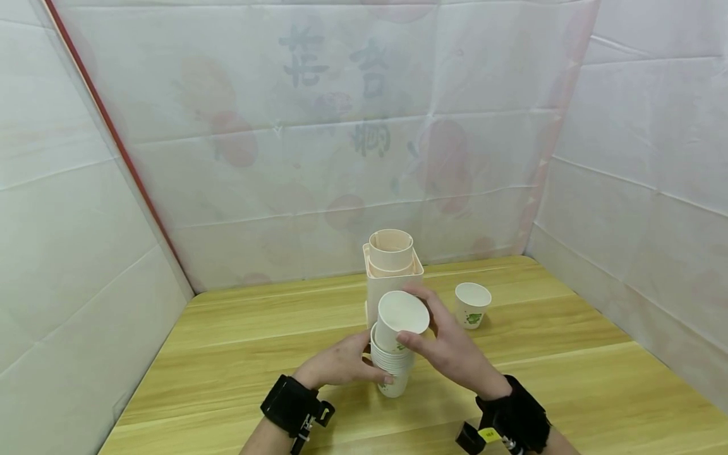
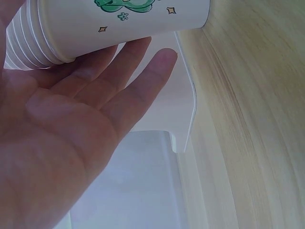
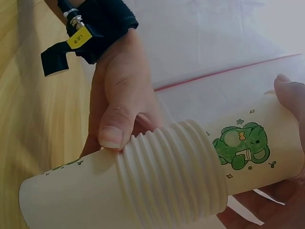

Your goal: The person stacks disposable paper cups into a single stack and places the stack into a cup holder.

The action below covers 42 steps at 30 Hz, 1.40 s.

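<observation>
In the head view my left hand (image 1: pixel 341 363) grips a nested stack of white paper cups (image 1: pixel 392 365), its thumb lying near the lower part below the rims. My right hand (image 1: pixel 452 347) holds a single paper cup (image 1: pixel 400 319) by its sides, mouth up, its base inside the top of the stack. The right wrist view shows a green bear print on this paper cup (image 3: pixel 248 143) and the stack's ridged rims (image 3: pixel 171 171) beside the left thumb. In the left wrist view the left hand (image 2: pixel 71 124) lies under the printed stack, some fingers extended.
Just behind the hands stands a cream box-shaped holder (image 1: pixel 378 294) with a round tube (image 1: pixel 391 249) at its top. Another paper cup (image 1: pixel 472 306) stands upright at the right on the wood-grain table (image 1: pixel 256 328). White sheeting (image 1: pixel 318 158) encloses the table's back and sides.
</observation>
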### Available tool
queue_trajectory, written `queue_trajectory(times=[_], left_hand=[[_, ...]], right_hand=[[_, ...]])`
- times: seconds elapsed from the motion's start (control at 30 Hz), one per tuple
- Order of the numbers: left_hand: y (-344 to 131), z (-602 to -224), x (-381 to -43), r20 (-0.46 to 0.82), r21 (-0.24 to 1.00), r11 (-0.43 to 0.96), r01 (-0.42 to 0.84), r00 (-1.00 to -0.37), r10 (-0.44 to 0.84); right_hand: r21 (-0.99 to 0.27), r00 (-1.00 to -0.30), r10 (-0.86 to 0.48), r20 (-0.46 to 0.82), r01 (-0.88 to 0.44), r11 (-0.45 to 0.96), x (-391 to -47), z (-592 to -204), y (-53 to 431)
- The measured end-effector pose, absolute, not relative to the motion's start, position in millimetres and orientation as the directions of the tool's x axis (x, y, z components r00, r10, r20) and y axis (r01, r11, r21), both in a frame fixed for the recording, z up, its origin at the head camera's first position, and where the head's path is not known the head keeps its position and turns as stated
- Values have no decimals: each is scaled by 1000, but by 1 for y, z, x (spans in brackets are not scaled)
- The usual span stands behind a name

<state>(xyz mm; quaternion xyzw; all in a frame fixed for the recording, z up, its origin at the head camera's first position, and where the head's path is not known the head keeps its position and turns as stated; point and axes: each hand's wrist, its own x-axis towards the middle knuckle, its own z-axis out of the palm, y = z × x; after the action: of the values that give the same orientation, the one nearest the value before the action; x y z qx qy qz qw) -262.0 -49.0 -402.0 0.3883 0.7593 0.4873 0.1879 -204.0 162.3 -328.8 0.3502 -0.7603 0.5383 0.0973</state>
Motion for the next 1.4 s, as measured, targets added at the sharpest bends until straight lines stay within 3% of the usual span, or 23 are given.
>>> queue_trajectory(times=[0.53,0.97,1.4], left_hand=[[-49,-403,-263,91,874,245,419,-637,766],[-49,-405,-263,88,893,221,391,-636,767],[-50,-405,-263,94,887,226,402,-638,765]], right_hand=[[-697,-753,-461,470,-637,330,-227,-360,166],[-687,-728,-567,386,-637,350,-210,-336,162],[-733,-753,-588,295,-574,366,-236,-363,188]])
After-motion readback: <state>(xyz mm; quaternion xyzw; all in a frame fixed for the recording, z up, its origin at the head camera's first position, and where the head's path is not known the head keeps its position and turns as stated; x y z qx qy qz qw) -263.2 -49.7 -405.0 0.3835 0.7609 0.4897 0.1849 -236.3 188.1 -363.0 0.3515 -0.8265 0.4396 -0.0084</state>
